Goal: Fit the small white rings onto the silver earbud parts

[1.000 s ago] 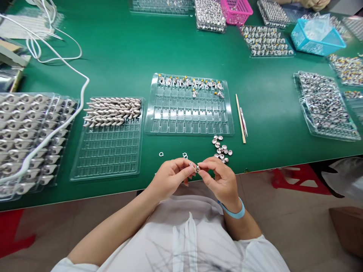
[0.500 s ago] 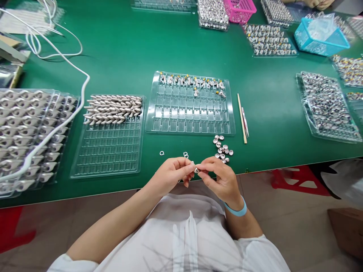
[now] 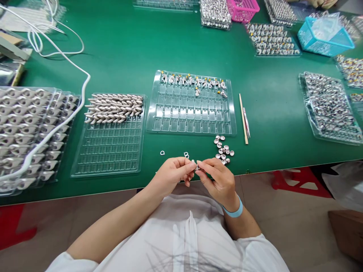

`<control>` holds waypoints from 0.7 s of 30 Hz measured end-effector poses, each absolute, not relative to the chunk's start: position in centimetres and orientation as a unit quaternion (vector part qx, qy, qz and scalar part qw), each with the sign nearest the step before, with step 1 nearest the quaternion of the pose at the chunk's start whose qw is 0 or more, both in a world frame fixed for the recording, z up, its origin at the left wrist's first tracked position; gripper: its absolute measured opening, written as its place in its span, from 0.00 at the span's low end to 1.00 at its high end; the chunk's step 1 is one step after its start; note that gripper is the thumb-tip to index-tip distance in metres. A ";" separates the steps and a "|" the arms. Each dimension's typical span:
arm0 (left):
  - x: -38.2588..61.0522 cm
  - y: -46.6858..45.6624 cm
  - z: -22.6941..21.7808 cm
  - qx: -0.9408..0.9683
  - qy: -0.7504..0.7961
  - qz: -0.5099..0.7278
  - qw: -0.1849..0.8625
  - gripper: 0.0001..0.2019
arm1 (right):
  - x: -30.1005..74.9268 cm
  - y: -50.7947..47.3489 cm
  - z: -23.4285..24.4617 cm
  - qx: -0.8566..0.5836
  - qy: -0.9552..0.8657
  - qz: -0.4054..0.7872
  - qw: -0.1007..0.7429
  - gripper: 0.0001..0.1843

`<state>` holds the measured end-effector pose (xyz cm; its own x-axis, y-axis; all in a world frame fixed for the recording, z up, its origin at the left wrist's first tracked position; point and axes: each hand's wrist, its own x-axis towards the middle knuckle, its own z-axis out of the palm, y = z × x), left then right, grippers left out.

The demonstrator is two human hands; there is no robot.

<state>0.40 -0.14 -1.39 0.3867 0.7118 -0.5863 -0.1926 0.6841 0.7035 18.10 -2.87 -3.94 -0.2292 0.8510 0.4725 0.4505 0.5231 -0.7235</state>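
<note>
**My left hand (image 3: 172,174) and right hand (image 3: 219,179) meet over a small metallic part (image 3: 197,167)**

Head view: in the lower middle of the frame, just over the near edge of the green table (image 3: 119,56), my thumbs and forefingers are drawn in to narrow pinches. My right fingertips grip the metallic part; my left ones grip a little white piece (image 3: 193,161) right beside it. My fingers cover much of both, so I cannot tell whether they are joined. A blue wristband (image 3: 234,210) circles my right wrist.

Just beyond my right hand, right of centre, lies a scatter of metallic caps (image 3: 221,150); beyond my left, flat white rings (image 3: 162,153). At the middle of the frame a transparent tray (image 3: 191,126) has yellow-tipped pieces (image 3: 197,92) along its far row, with two set below. To its right, a wooden stick (image 3: 243,119) lies next to tweezers (image 3: 246,122). Left of centre, a second tray (image 3: 110,147) carries pointed metal pieces (image 3: 113,107). A white cable (image 3: 84,90) crosses the left side. A blue basket (image 3: 317,43) stands at upper right.
</note>
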 end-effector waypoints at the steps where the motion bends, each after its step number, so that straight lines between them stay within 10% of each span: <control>1: 0.4 -0.2 -1.4 0.267 0.472 0.288 0.789 0.19 | 18.1 -2.9 -4.0 -0.431 -0.749 0.224 0.450 0.24; 21: 0.8 -0.7 -1.6 0.314 0.489 0.314 0.751 0.17 | 17.2 -2.7 -3.9 -0.448 -0.692 0.265 0.500 0.16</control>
